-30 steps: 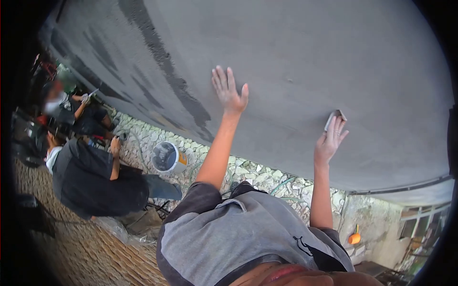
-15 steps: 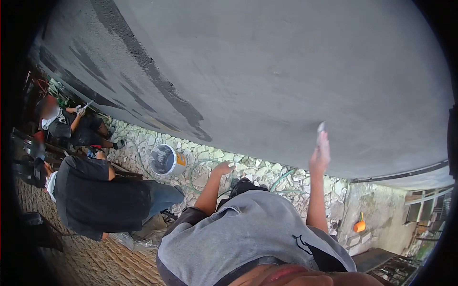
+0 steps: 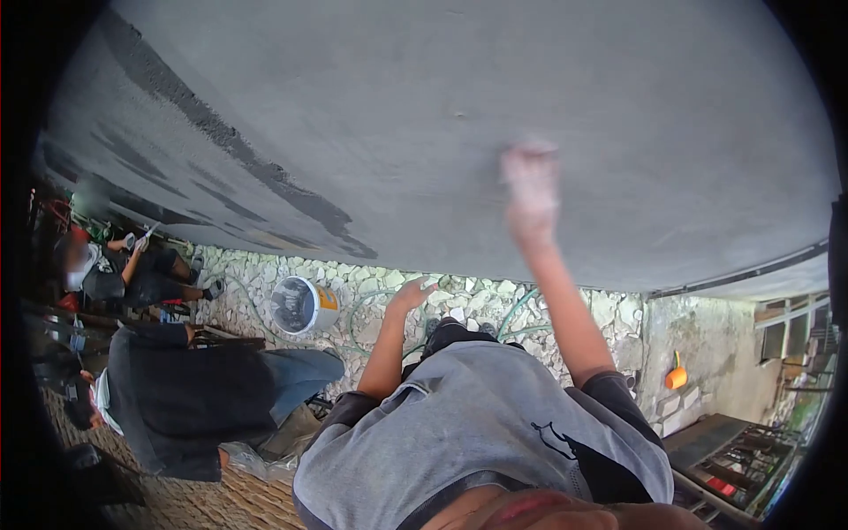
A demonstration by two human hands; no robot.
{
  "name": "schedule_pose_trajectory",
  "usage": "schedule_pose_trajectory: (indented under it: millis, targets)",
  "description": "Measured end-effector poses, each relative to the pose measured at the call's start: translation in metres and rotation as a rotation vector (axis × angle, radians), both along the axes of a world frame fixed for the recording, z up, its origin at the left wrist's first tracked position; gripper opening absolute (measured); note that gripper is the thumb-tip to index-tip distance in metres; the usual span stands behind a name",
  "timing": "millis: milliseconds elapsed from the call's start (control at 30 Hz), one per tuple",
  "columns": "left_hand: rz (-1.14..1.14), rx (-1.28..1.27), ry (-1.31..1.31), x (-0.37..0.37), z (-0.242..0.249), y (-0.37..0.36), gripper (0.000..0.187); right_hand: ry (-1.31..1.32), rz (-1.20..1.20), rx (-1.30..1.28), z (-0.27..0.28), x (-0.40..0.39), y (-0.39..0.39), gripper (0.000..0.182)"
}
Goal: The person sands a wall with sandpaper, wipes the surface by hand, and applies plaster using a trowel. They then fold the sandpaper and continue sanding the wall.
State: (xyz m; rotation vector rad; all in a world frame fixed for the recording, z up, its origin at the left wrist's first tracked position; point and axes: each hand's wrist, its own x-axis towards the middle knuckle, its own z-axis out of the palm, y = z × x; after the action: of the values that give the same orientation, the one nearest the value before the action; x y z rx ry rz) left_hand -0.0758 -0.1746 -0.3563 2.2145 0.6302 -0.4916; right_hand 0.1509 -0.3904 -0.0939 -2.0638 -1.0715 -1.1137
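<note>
My right hand (image 3: 532,194) is up against the grey plastered wall (image 3: 636,115), blurred by motion. Its fingers look curled round something pale at the fingertips, too smeared to name. Lower and to the left, my left hand (image 3: 413,293) hangs in front of me above the stones, fingers apart, holding nothing that I can see. A darker, rougher strip (image 3: 230,141) runs slantwise across the wall on the left.
A white bucket (image 3: 325,309) with grey residue stands on broken stones (image 3: 256,265). A green hose (image 3: 521,314) winds across them. One co-worker (image 3: 194,397) bends at left; another (image 3: 132,269) sits beyond. An orange dipper (image 3: 676,378) hangs at right.
My right hand has swept up and to the left across the wall. My left hand has risen slightly. The view has shifted a little, and the nearer co-worker stays bent over.
</note>
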Motion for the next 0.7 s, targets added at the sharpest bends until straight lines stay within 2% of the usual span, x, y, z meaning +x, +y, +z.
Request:
schedule_pose_trajectory:
  millis: [33, 67, 133, 167, 233, 267, 333, 400, 467, 500, 533, 600, 667, 700]
  targets:
    - [-0.011, -0.001, -0.040, 0.003, 0.005, -0.003, 0.074, 0.110, 0.116, -0.192, -0.037, -0.015, 0.012, 0.056]
    - [-0.021, -0.002, -0.082, 0.009, 0.011, -0.004, 0.072, 0.125, 0.122, -0.417, -0.066, -0.031, 0.022, 0.057]
    - [-0.048, 0.002, -0.147, 0.014, 0.021, -0.004, 0.067, 0.363, 0.284, -0.494, -0.110, -0.051, 0.024, 0.061]
    - [-0.011, 0.004, -0.184, 0.015, 0.026, -0.003, 0.065, 0.364, 0.280, -0.490, -0.109, -0.053, 0.019, 0.061]
    - [0.028, 0.004, -0.218, 0.015, 0.041, -0.004, 0.062, 0.587, 0.426, -0.408, -0.098, -0.052, 0.001, 0.055]
    - [0.047, 0.006, -0.275, 0.013, 0.052, -0.004, 0.059, 0.592, 0.423, -0.409, -0.083, -0.052, -0.010, 0.055]
    - [0.063, 0.005, -0.341, 0.015, 0.073, 0.000, 0.056, 0.646, 0.401, -0.043, -0.026, -0.042, -0.038, 0.048]
    - [0.107, 0.005, -0.416, 0.015, 0.093, 0.006, 0.054, 0.542, 0.286, 0.198, 0.039, -0.033, -0.073, 0.047]
    - [0.154, 0.012, -0.470, 0.021, 0.126, 0.004, 0.050, 0.402, 0.167, 0.422, 0.078, -0.013, -0.108, 0.048]
    - [0.210, 0.026, -0.529, 0.025, 0.140, 0.002, 0.046, 0.358, 0.090, 0.530, 0.092, -0.007, -0.122, 0.046]
    - [0.195, 0.022, -0.531, 0.029, 0.149, 0.003, 0.046, 0.352, 0.076, 0.533, 0.096, -0.001, -0.131, 0.046]
    - [0.248, 0.154, -0.732, 0.039, 0.166, 0.002, 0.039, 0.299, -0.146, 0.649, 0.102, 0.010, -0.142, 0.044]
    - [0.297, 0.186, -0.808, 0.048, 0.187, -0.006, 0.036, 0.138, -0.256, 0.511, 0.076, 0.022, -0.123, 0.048]
    - [0.357, 0.222, -0.880, 0.052, 0.196, -0.011, 0.034, 0.074, -0.291, 0.294, 0.043, 0.026, -0.107, 0.049]
